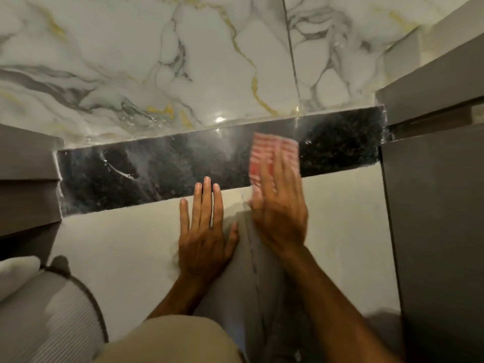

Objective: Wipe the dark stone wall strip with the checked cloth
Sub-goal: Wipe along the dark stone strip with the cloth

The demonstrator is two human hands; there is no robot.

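A dark speckled stone strip (157,174) runs across the wall between white marble above and a plain pale panel below. A red-and-white checked cloth (272,150) lies flat against the strip, right of its middle. My right hand (280,208) presses on the cloth with flat fingers and looks blurred. My left hand (204,231) rests flat on the pale panel just below the strip, fingers apart, fingertips touching the strip's lower edge, holding nothing. Pale smears show on the strip's left and middle parts.
Grey cabinets (434,205) close in the strip at the right, and grey ledges (26,179) at the left. White marble (183,61) with gold veins fills the wall above. A ribbed white round object (52,318) sits at the lower left.
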